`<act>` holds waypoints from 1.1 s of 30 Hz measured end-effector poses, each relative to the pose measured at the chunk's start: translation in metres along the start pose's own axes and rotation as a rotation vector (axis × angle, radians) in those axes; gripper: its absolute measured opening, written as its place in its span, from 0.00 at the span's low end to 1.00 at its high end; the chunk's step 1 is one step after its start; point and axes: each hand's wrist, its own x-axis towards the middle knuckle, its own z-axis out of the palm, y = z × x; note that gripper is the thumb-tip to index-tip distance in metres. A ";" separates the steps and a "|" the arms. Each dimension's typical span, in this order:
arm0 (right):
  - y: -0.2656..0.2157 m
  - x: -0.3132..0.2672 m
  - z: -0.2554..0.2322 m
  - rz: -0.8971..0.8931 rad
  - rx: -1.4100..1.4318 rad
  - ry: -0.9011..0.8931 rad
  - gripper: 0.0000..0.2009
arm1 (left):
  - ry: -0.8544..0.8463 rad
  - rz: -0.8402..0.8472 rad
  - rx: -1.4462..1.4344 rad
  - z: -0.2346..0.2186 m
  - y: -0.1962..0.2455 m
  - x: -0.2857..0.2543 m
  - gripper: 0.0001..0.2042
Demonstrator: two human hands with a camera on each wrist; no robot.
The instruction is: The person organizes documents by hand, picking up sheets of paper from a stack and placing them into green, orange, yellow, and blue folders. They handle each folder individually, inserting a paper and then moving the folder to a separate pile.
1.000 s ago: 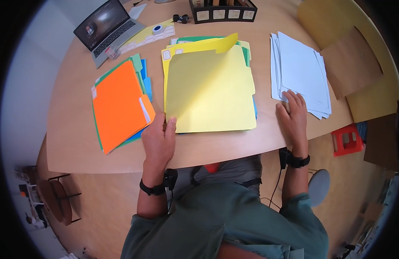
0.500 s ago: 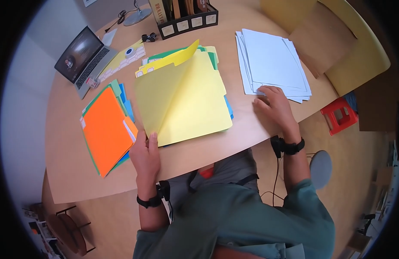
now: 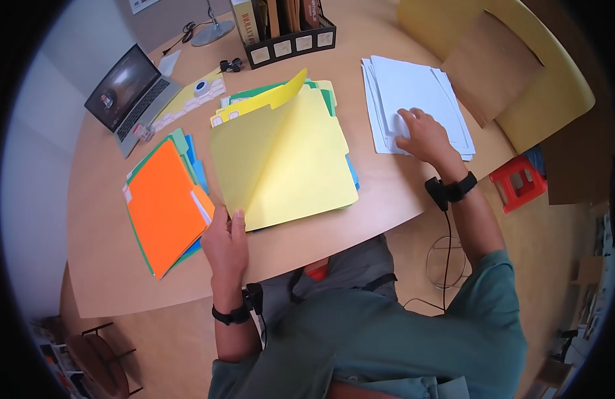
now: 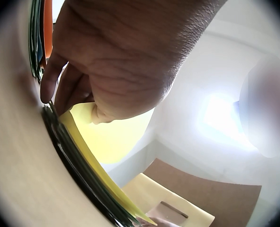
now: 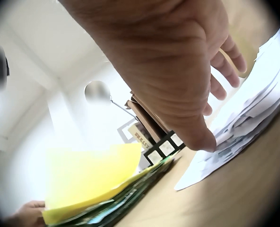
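A yellow file folder point(image 3: 307, 166) lies on a stack of folders in the middle of the desk, its cover raised and curling over from the left. My left hand point(image 3: 226, 249) pinches that cover at the near left corner, thumb on top. In the left wrist view, the fingers point(image 4: 73, 85) bend behind the yellow sheet. Over the near part of a pile of white papers point(image 3: 410, 86) is my right hand point(image 3: 426, 136), its fingers spread and slightly bent. The right wrist view shows its thumb beside the edges of the uneven papers point(image 5: 253, 113).
Left of the yellow folder lies another pile, topped by an orange folder point(image 3: 162, 206). A laptop point(image 3: 128, 93), a label sheet with a tape roll point(image 3: 201, 86), and a black file box point(image 3: 294, 46) stand farther back. A yellow panel point(image 3: 553, 100) borders the right side.
My right hand has moved from the near edge of the white papers to farther over the pile. The left hand keeps its hold on the yellow cover. The head view has turned.
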 end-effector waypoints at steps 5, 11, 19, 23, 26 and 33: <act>0.015 0.018 0.014 0.053 0.039 -0.152 0.12 | -0.015 -0.049 -0.009 -0.004 0.004 -0.002 0.14; 0.022 0.021 0.013 0.102 0.024 -0.111 0.13 | 0.013 -0.024 -0.042 -0.004 0.002 -0.003 0.12; -0.022 0.017 -0.039 0.009 0.157 0.295 0.11 | 0.077 0.037 -0.102 -0.014 0.005 -0.002 0.11; -0.094 0.002 -0.066 -0.326 0.332 0.423 0.13 | 0.033 0.004 -0.050 -0.016 0.004 -0.006 0.10; -0.154 -0.013 -0.068 -0.427 0.340 0.286 0.11 | 0.039 -0.026 -0.051 -0.015 0.009 -0.010 0.09; -0.224 -0.032 -0.033 -0.582 0.384 0.068 0.06 | 0.049 -0.117 -0.172 -0.012 0.006 -0.017 0.11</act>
